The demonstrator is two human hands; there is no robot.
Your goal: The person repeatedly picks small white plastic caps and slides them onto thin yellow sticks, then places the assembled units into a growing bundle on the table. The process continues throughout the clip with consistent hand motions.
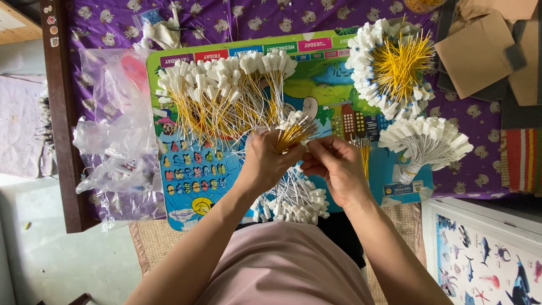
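Small bundle of yellow wires (293, 133) with white connector ends, mid-board, clamped in my left hand (265, 161). Light, springy, likely to splay; best held at the stems. My right hand (333, 164) pinches closed beside it. Loose pile (220, 96) behind.

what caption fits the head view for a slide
Left hand grips a bunch of yellow wires with white connectors while the right hand pinches at it, above a colourful board.
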